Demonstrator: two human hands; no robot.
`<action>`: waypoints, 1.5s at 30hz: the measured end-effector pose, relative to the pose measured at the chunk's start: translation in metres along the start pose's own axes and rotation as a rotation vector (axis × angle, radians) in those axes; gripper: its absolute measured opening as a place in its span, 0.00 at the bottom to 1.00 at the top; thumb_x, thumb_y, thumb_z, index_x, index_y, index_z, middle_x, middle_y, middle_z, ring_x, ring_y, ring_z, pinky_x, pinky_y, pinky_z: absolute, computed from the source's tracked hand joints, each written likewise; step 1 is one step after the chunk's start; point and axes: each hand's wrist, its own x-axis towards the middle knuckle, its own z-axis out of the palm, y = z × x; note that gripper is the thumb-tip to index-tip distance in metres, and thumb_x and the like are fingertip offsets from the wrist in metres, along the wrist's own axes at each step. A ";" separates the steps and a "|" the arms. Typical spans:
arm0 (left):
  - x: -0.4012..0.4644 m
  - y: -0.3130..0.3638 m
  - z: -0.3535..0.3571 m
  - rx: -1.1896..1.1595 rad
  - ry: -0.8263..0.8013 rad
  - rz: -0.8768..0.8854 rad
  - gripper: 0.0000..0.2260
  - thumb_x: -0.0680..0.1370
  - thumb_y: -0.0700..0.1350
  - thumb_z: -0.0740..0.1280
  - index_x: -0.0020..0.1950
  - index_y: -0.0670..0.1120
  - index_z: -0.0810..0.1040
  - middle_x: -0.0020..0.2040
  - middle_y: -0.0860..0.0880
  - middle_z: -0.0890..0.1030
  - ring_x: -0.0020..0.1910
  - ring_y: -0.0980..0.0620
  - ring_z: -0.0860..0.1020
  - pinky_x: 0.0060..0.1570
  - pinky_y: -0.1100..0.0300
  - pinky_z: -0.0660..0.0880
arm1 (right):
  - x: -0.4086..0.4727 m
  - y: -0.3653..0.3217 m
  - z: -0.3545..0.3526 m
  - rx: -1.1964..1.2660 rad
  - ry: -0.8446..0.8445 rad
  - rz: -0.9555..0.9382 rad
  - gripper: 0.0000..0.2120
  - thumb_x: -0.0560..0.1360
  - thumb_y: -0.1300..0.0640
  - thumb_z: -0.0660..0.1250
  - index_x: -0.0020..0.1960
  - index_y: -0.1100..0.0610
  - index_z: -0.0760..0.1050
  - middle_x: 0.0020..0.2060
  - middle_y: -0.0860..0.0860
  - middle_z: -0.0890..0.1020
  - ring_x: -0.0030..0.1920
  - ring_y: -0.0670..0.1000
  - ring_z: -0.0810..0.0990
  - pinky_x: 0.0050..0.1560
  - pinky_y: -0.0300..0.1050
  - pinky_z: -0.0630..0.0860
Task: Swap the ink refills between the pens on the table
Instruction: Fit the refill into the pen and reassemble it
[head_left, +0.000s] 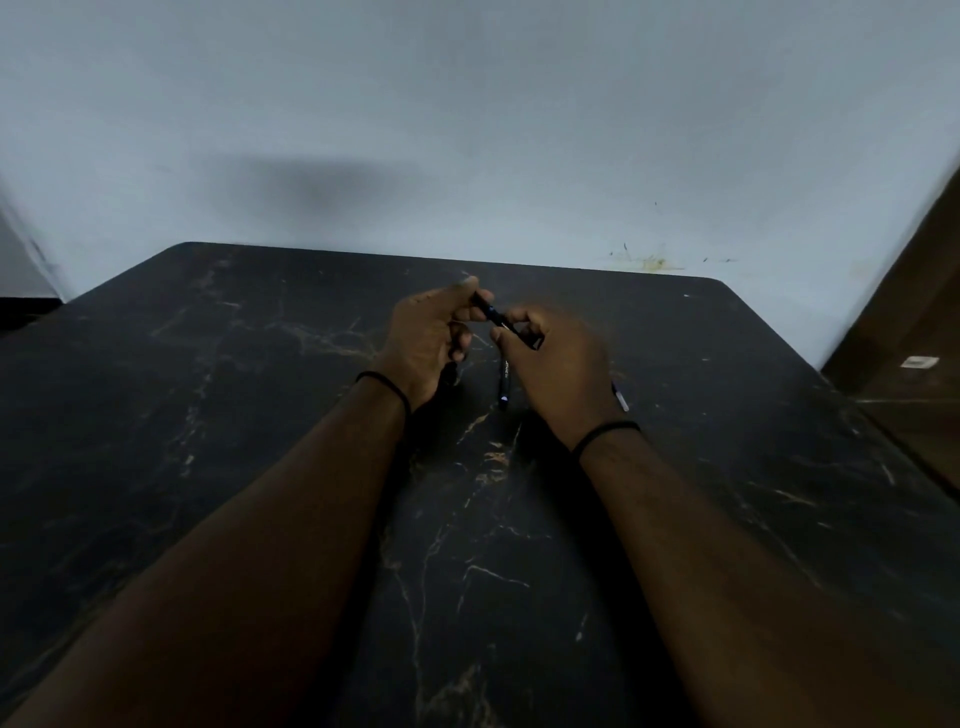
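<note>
Holding a slim black pen (501, 322) between them above the middle of the dark marbled counter (208, 415), both hands are closed on it: the left hand (426, 343) pinches the far end between thumb and fingertips, and the right hand (558, 364) curls around the near end, where a clip-like part juts out. The pen slants from upper left to lower right, clear of the surface. A second black pen (504, 382) lies flat on the counter just below, between the two wrists, and a thin pale-tipped piece (621, 397), possibly a refill, shows past the right hand; what it is cannot be told for sure.

Such a pen looks light, rigid and smooth, so it should want little force but a sure pinch, since a glossy barrel could turn or slip in the fingers. Opposed grips close to the joint, one on each half, would seem best for unscrewing. The refill inside is likely thin and somewhat bendable, with a delicate tip, so it is better drawn out straight by its shaft than levered sideways. A small spring, if present, could easily drop and vanish against the dark surface.
</note>
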 end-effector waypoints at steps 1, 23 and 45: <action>0.000 0.000 0.001 0.009 0.012 0.007 0.12 0.79 0.50 0.68 0.49 0.41 0.83 0.38 0.47 0.82 0.26 0.55 0.69 0.24 0.63 0.64 | 0.000 -0.001 0.000 -0.002 0.011 -0.008 0.10 0.76 0.48 0.70 0.55 0.50 0.83 0.44 0.46 0.85 0.45 0.46 0.82 0.48 0.48 0.80; -0.001 0.001 0.000 -0.094 0.008 0.004 0.05 0.78 0.43 0.69 0.46 0.42 0.81 0.40 0.48 0.79 0.27 0.56 0.68 0.24 0.63 0.62 | -0.005 -0.010 -0.002 0.094 0.024 -0.038 0.08 0.77 0.51 0.70 0.54 0.50 0.83 0.40 0.45 0.83 0.41 0.46 0.80 0.43 0.44 0.77; -0.004 0.005 -0.002 -0.113 -0.079 -0.045 0.09 0.79 0.48 0.66 0.54 0.45 0.82 0.46 0.50 0.82 0.32 0.56 0.71 0.30 0.62 0.65 | -0.004 -0.018 0.002 0.380 0.030 0.116 0.05 0.77 0.53 0.70 0.45 0.43 0.80 0.38 0.42 0.84 0.41 0.42 0.82 0.48 0.49 0.81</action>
